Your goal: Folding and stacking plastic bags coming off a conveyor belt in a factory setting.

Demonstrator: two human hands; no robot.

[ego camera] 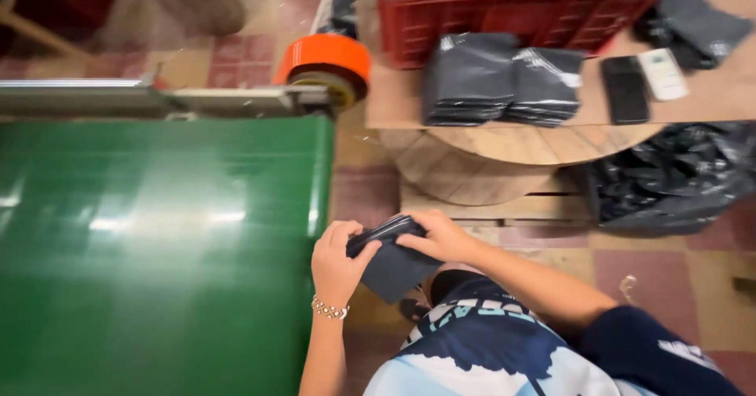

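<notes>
head view: both hands meet at lap level
left hand: curled onto the packet's left end
right hand: pinching its upper right
dark packet: between them, long axis left-right, equally near

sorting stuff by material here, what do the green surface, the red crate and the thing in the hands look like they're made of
Broad green flat surface: probably smooth coated belt or vinyl, glossy, with light streaks. Red latticed crate: apparently rigid moulded plastic. Dark folded piece held by left hand and right hand: apparently soft fabric in a shiny clear wrap.
</notes>
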